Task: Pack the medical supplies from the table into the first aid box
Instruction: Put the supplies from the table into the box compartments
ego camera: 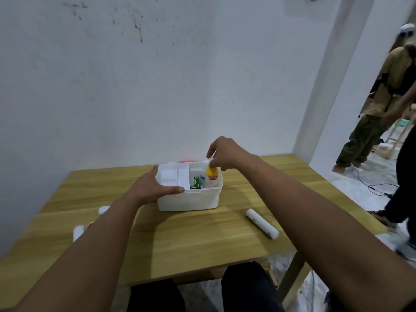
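A white first aid box (191, 200) stands open on the wooden table (202, 242), its lid behind it. My left hand (155, 186) grips the box's left rim. My right hand (221, 155) holds the top of a yellow bottle (212, 176) standing upright in the box's right compartment. A green carton (196, 183) and white packs sit inside the box. A white bandage roll (262, 224) lies on the table to the right. Two white items (78, 233) lie at the left, partly hidden by my left forearm.
The table stands against a white wall. A person (382, 104) stands at the right beyond the table, and another person's leg (403, 199) is close to the table's right corner. Cables lie on the floor there.
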Action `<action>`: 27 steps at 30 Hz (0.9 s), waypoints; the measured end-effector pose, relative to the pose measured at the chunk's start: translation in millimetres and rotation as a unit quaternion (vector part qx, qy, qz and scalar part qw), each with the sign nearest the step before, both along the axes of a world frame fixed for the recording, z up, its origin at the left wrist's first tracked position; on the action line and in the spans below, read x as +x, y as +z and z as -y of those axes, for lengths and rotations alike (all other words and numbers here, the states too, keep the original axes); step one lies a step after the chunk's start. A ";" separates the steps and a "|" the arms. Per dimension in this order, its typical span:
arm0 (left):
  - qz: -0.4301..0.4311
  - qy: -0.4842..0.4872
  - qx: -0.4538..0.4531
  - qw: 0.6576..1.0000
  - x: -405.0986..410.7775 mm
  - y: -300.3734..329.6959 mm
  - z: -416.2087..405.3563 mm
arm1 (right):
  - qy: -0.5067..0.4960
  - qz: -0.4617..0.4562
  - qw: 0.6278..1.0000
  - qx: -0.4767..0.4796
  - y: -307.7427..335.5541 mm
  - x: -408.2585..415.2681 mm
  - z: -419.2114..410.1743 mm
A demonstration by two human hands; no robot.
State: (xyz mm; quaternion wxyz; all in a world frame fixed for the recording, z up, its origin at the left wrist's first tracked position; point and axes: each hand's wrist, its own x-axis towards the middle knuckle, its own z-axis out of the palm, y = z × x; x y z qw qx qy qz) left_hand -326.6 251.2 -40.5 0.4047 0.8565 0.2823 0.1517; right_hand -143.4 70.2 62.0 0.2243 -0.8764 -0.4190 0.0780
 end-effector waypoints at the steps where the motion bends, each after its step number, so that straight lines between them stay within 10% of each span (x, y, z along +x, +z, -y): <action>1: 0.003 0.000 0.000 1.000 0.1 -0.5 0.2 | 0.004 0.009 1.000 -0.003 -6.0 -0.2 -1.8; 15: 0.022 0.018 -0.013 1.000 0.0 -5.6 7.3 | -0.072 0.065 0.991 0.090 -28.5 27.7 39.1; 27: 0.019 0.012 -0.013 1.000 1.5 -4.3 6.5 | -0.249 0.099 0.941 -0.209 -66.7 70.4 123.9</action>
